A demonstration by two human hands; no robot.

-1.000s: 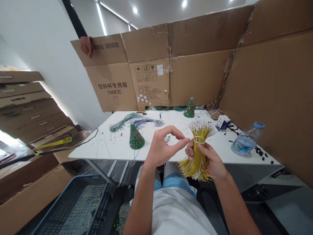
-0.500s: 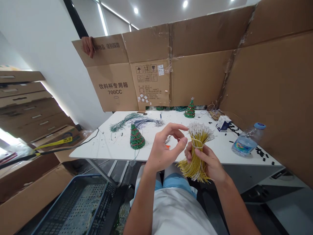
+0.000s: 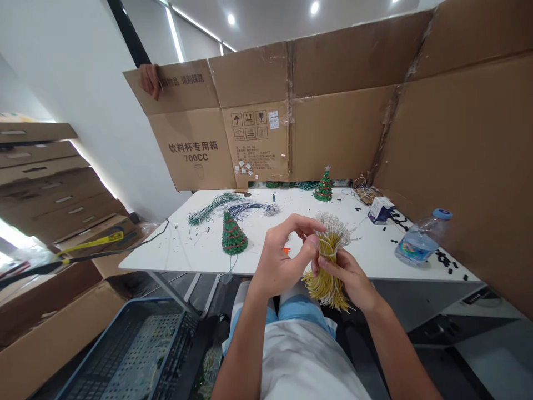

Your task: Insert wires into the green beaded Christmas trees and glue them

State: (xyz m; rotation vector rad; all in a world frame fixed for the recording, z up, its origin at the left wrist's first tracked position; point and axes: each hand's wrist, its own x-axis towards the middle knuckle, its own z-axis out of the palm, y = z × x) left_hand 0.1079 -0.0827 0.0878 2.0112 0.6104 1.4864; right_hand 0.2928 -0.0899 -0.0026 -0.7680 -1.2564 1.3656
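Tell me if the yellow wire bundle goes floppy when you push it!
The yellow wire bundle probably bends at the bottom, where thin strands fan out. It's likely firmer at the pale band, which gathers them.

A banded, pale-tipped yellow wire bundle (image 3: 325, 287) stands roughly upright in right-hand fingers (image 3: 334, 269).

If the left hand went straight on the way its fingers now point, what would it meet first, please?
The left hand would probably first meet the bundle of thin yellow wires with whitish tips, held by the right hand; the exact gap, if any, is unclear.
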